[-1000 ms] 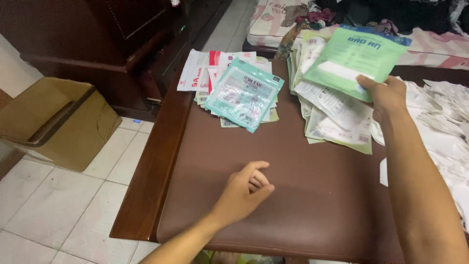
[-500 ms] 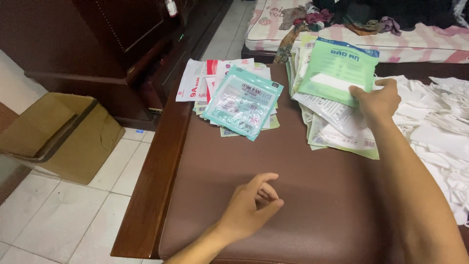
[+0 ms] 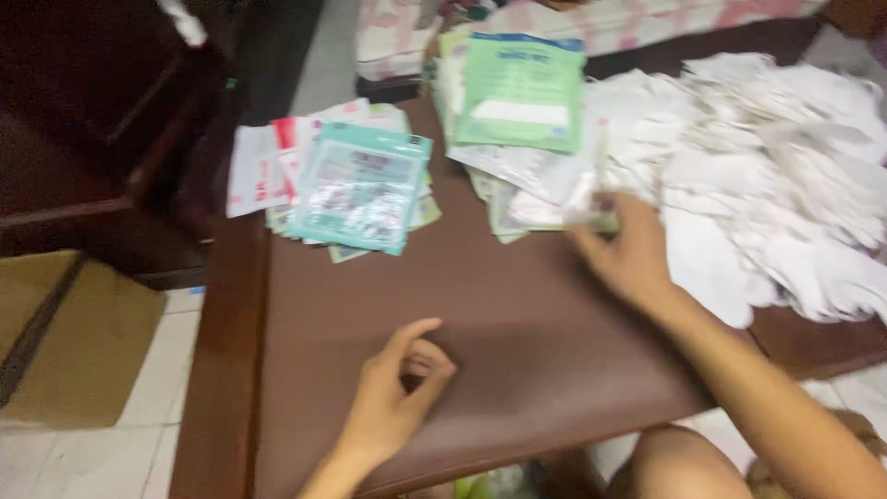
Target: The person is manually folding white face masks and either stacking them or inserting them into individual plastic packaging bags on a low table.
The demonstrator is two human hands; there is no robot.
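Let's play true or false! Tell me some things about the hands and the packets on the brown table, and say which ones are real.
1. The left hand rests on the brown table with fingers curled, holding nothing. True.
2. The right hand is at the edge of the stack with the green packet on top. True.
3. The teal packet lies under the left hand. False: it lies on its own stack, well away from that hand.
4. A heap of white pieces lies on the right side of the table. True.
5. The cardboard box stands on the table. False: it sits on the tiled floor beside it.
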